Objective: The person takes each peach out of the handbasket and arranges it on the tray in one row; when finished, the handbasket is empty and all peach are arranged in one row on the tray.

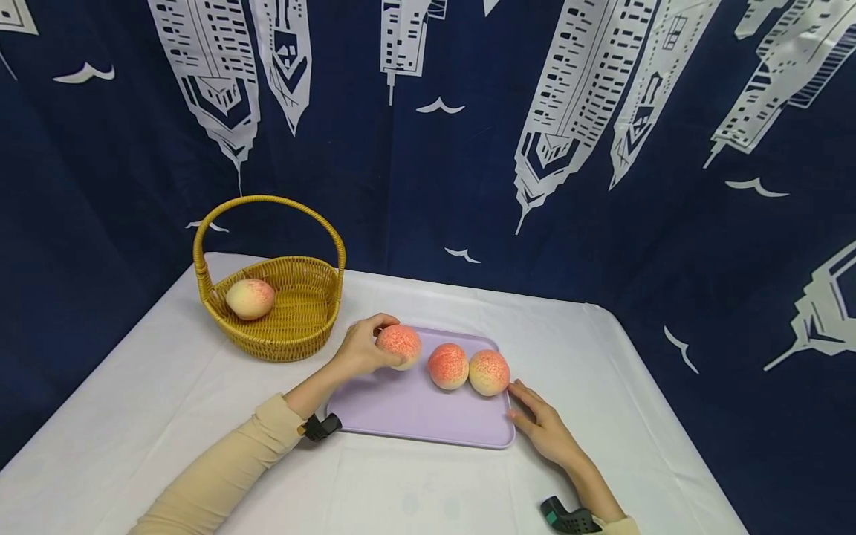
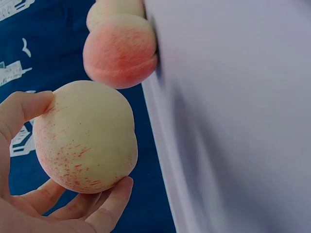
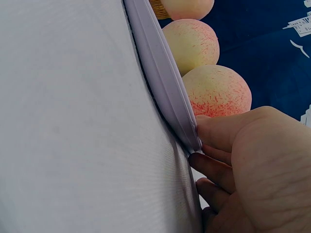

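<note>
My left hand (image 1: 361, 351) grips a peach (image 1: 400, 346) at the left part of the lilac tray (image 1: 417, 412). In the left wrist view, the thumb is on one side of this peach (image 2: 87, 136) and the fingers curl round the other. It appears lifted off the tray surface. Two more peaches, one redder (image 1: 448, 366) and one paler (image 1: 490, 373), sit side by side at the tray's right. My right hand (image 1: 550, 431) holds the tray's right edge. In the right wrist view, its thumb lies on the rim (image 3: 170, 82) with the fingers at the outer side.
A yellow wicker basket (image 1: 287, 351) with a tall arched handle stands at the back left, holding one peach (image 1: 250, 299). White cloth (image 1: 428, 483) covers the table. Behind hangs a dark blue curtain (image 1: 455, 186) printed with white buildings.
</note>
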Available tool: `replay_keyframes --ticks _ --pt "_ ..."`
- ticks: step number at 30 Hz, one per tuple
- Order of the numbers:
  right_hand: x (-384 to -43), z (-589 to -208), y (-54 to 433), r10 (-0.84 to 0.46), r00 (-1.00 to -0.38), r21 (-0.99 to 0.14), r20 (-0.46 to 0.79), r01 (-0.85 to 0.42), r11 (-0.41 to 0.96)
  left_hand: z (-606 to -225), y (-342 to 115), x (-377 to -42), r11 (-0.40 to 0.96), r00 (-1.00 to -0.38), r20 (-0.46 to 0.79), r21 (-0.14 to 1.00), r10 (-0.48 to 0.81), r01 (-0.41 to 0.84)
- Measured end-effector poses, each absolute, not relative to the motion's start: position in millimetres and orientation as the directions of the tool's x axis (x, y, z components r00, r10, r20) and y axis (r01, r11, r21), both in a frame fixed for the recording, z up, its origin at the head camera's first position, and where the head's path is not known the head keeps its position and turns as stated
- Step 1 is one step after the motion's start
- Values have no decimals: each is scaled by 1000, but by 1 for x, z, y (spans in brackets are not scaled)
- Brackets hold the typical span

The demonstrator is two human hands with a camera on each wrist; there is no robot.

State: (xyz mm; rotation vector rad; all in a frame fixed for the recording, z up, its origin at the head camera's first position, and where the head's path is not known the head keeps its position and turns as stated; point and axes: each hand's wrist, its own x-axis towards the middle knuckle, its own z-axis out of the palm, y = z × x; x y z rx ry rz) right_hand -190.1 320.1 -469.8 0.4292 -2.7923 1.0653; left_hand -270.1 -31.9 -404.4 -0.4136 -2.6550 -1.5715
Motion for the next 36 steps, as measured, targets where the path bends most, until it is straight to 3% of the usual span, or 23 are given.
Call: replay_keyframes --ticks 16,36 --pt "-190 -470 319 -213 -958 -633 193 -287 719 -432 -23 -272 426 -970 141 879 197 214" --pt "-189 -469 319 -212 -957 -630 200 -291 720 -435 -13 -269 426 -964 143 875 225 229"
